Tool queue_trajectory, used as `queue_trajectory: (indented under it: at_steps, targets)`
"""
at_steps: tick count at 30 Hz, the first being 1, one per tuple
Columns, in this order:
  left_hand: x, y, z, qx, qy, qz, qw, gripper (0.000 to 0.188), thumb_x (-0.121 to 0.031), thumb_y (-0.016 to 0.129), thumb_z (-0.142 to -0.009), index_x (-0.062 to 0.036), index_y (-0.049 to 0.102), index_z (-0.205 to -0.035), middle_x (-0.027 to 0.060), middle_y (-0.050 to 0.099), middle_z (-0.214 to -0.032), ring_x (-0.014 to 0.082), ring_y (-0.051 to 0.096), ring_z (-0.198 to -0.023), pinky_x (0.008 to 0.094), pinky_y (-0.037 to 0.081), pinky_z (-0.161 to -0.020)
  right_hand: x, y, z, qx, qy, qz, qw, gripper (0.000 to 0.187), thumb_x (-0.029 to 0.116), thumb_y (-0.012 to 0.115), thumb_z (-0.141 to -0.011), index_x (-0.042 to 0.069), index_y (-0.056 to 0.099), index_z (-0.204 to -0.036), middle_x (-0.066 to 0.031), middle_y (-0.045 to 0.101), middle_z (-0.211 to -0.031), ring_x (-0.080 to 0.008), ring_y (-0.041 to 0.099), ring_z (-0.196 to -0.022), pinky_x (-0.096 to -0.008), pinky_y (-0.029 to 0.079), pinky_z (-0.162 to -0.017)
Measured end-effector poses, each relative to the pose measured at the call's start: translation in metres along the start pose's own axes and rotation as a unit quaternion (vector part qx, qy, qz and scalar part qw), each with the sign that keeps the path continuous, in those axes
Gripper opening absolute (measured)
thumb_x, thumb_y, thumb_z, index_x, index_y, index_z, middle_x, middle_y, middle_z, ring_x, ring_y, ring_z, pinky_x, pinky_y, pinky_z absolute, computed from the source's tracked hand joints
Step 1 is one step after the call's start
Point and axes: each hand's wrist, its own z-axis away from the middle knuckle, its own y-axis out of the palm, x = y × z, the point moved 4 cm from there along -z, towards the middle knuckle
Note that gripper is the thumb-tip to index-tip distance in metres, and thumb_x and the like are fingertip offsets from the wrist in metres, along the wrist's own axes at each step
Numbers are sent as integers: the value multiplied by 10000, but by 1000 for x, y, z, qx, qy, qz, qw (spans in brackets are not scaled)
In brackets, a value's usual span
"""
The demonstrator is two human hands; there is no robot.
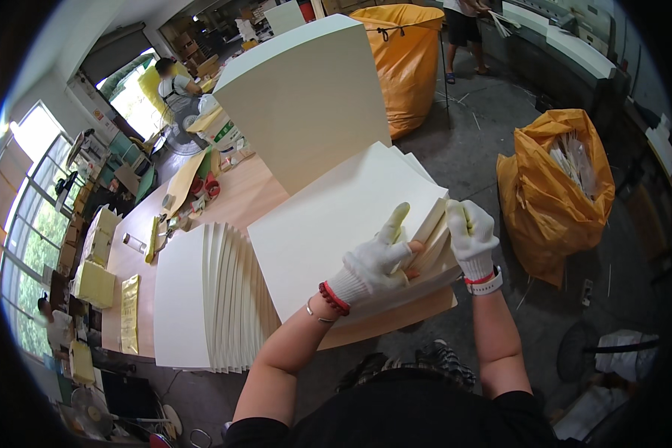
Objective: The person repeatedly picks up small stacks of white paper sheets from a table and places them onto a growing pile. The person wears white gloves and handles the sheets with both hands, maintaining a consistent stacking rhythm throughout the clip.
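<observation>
A stack of large white paper sheets [336, 216] lies in front of me, its near right corner bent up and the sheet edges spread apart. My right hand [472, 237], in a white knitted glove, is closed around that corner. Beside it, my left hand [373, 265] wears a similar glove with bare fingertips. Its thumb points up and apart, and the fingers reach along the spread edges. A fanned stack of white sheets [183, 299] sits to the left. Behind the front stack rises a tall pile of paper [310, 112].
The wooden table [131, 257] carries tape rolls [210, 185], a yellow packet [130, 313] and small tools. Orange bags [552, 216] stand on the grey floor at right and behind the tall pile. A fan [183, 134] and other people are farther off.
</observation>
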Motion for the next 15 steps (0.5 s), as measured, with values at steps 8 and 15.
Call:
queue_trajectory:
  at_steps: [8,15]
  targets:
    - [-10,-7,-4,29,4,-9,1000,554,-24,692,-720,-217,621,-1234,259,389,-1459,350,654,-1019,346,545,-820,1,-1,3,15,30,-42,999,242,112,640,-912,16,529,-719,-68,479,-618,-179,463,-512,-331,367,-489]
    - [6,5,1,63,13,32,997,505,-47,720,-732,-169,584,-1203,265,388,-1451,342,653,-992,344,543,-797,-8,-2,4,17,37,-2,999,212,96,641,-904,15,549,-731,-64,477,-616,-177,462,-501,-329,361,-477]
